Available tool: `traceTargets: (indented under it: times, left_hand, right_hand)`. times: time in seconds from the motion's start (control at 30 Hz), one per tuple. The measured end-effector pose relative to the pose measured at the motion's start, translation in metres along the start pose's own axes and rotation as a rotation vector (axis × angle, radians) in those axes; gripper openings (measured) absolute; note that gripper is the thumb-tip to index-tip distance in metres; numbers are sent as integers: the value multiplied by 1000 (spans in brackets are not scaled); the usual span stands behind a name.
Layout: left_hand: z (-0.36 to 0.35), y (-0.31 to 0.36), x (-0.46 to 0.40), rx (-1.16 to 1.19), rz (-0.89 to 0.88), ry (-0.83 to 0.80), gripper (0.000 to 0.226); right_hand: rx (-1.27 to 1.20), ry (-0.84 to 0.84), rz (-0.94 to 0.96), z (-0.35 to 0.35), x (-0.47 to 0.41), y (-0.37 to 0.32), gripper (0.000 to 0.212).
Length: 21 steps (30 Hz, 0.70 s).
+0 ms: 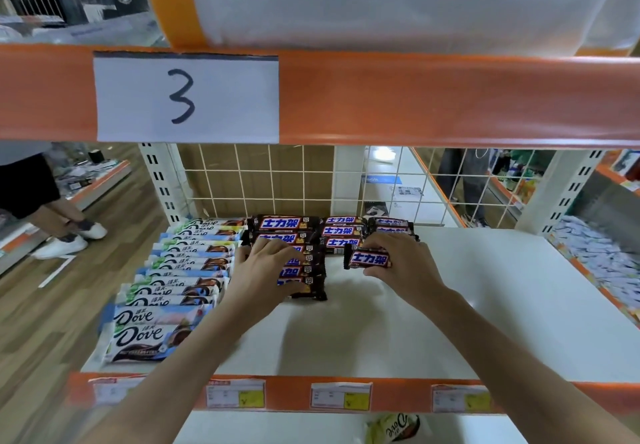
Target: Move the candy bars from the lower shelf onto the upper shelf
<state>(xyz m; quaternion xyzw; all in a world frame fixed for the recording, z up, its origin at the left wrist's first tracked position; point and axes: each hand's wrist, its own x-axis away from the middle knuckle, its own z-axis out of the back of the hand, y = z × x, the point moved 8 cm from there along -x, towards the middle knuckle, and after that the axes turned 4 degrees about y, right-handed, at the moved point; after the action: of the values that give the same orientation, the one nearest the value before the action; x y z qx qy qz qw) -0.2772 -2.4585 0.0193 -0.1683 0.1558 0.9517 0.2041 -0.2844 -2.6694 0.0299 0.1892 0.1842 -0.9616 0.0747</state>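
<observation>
Both my hands reach onto a white shelf (467, 305). My right hand (403, 267) pinches one dark brown candy bar (367, 259) by its long edges, just in front of a short row of like bars (341, 232). My left hand (263, 270) lies over a column of the same brown bars (304, 286), fingers spread on top of them. More such bars (285, 223) lie at the back. A column of white and blue Dove bars (180, 270) fills the shelf's left side. One Dove bar (396, 426) lies on the shelf below.
An orange shelf beam with a paper label "3" (187, 97) crosses above, with a large wrapped roll (381, 3) on it. A wire grid (277, 180) backs the shelf. The orange front rail (287, 393) carries price tags. A person's legs (62, 225) stand at left.
</observation>
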Motion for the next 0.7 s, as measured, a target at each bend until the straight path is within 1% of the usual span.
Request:
traceTargets:
  times: [0.1, 0.33, 0.7]
  left_hand:
    - [-4, 8, -7, 12, -21, -3, 46]
    - [-13, 18, -18, 63, -45, 0, 46]
    - [-21, 9, -29, 91, -39, 8, 44]
  right_hand:
    - [-6, 0, 2, 2, -1, 2, 36]
    - [-20, -34, -5, 6, -4, 9, 39]
    - [33, -43, 38, -16, -26, 1, 38]
